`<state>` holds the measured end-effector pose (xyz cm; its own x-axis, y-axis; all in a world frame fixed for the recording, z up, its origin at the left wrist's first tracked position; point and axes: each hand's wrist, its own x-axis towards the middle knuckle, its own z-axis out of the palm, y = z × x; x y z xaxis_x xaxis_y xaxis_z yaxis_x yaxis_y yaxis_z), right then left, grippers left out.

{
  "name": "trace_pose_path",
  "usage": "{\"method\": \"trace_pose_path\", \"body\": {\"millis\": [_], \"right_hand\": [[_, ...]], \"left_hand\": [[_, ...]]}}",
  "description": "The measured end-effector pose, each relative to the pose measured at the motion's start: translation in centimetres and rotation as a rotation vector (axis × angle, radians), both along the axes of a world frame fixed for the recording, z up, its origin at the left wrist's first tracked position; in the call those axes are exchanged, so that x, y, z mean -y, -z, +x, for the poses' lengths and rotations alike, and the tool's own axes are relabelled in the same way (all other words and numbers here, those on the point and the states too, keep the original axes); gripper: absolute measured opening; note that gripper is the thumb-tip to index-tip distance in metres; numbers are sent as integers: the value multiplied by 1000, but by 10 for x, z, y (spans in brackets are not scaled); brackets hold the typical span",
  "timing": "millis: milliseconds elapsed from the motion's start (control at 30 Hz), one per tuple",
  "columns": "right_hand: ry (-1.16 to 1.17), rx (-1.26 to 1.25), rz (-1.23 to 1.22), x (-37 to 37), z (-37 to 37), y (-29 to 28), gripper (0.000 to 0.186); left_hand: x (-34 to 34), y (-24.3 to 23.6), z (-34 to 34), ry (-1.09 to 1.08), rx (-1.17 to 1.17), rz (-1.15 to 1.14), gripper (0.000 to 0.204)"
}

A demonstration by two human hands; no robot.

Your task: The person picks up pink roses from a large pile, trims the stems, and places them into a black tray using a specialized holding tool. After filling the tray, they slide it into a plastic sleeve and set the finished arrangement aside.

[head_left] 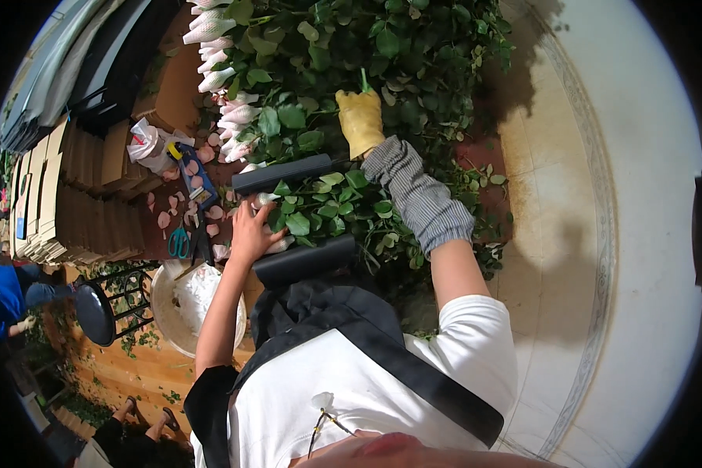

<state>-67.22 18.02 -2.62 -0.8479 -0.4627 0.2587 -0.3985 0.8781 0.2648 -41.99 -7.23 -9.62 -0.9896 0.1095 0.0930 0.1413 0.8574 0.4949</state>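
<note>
My left hand is bare, with its fingers bent round the netted rose heads at the left end of a leafy row. That row of rose stems lies between two dark padded rolls, the far roll and the near roll. Farther out, my right hand wears a yellow glove and a grey knitted sleeve. It is closed in a fist, and a green stem sticks up out of it; the stem's other end is hidden among leaves.
A big heap of roses covers the far table, its white-netted heads facing left. Teal-handled scissors, petals and a blue tool lie left. Beyond are cardboard stacks, a white tub, a stool and other people.
</note>
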Motion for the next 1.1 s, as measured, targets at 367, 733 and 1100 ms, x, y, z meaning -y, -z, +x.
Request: {"method": "trace_pose_path", "body": {"millis": [367,733,1100], "right_hand": [[-377,85,-342,23,117,-103,14],[568,-463,-375,-247,199,-79,45],[185,591,-1051,-132,144,-78,49]], "left_hand": [[13,25,10,-3,-112,-70,72],[1,-1,6,-57,75,95,62],[-1,2,2,-16,52,66,68]]}}
